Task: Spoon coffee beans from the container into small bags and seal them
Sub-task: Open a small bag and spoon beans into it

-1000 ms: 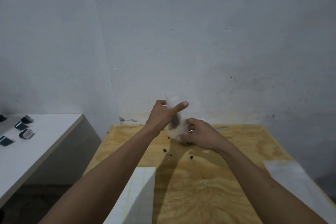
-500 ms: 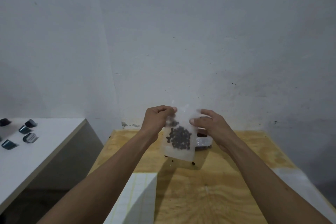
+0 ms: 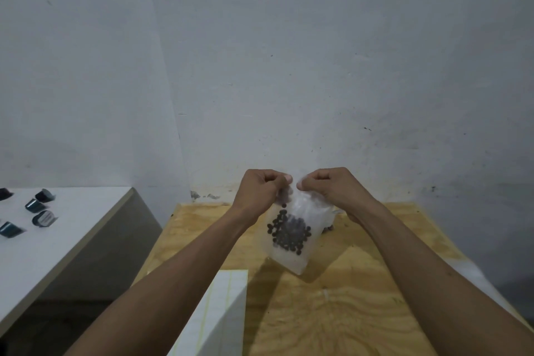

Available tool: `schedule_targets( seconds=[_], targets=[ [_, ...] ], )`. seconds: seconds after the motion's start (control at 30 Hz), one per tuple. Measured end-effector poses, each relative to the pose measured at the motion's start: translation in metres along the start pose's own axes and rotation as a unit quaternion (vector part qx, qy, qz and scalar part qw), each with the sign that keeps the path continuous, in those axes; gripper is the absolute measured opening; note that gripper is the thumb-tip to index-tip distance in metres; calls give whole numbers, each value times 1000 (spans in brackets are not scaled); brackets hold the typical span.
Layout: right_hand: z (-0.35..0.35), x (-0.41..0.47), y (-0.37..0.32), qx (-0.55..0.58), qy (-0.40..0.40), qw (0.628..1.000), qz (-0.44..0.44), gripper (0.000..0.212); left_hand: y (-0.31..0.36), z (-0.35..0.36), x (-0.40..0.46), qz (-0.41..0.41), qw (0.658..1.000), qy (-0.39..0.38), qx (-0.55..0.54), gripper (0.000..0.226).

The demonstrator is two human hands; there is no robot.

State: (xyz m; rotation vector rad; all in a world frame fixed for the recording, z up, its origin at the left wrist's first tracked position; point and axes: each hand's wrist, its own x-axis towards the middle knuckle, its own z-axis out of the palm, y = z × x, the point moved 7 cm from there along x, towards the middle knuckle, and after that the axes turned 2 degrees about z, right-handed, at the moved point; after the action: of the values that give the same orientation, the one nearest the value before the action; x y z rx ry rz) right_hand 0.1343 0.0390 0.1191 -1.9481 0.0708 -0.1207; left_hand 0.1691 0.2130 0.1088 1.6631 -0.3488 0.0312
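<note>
Both my hands, left hand [image 3: 261, 192] and right hand [image 3: 332, 189], pinch the bag [image 3: 291, 240] top, fingers curled tight, coffee beans [image 3: 289, 233] hanging above the table [image 3: 346, 312].

We see dim, flat, bluish indoor light. The arms and bag [image 3: 291, 235] cast soft shadows forward onto the desk [image 3: 361, 312]. Wide-angle bending curves the wall corner; the whole frame is slightly soft, no glare.
</note>
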Motion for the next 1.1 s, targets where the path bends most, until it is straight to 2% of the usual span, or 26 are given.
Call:
schedule_targets(
  seconds=[0.3,0.43,0.57,0.8,0.9,1.1],
  targets=[
    [20,4,5,23,-9,999,30,14,-1,-13,-5,2,1000,9,27,29],
    [28,7,5,13,1,999,33,33,-8,-17,-5,-14,999,28,36,31],
    [29,8,6,-1,-3,999,40,26,-12,-20,-4,-29,998,54,28,26],
    [15,7,18,16,-13,998,59,36,-14,-34,2,-45,994,98,28,26],
    [9,5,22,29,-24,998,54,25,-16,-40,5,-50,993,108,17,24],
    [2,-2,25,72,42,995,49,38,-17,-37,2,-96,988,122,-20,25]
  ],
)
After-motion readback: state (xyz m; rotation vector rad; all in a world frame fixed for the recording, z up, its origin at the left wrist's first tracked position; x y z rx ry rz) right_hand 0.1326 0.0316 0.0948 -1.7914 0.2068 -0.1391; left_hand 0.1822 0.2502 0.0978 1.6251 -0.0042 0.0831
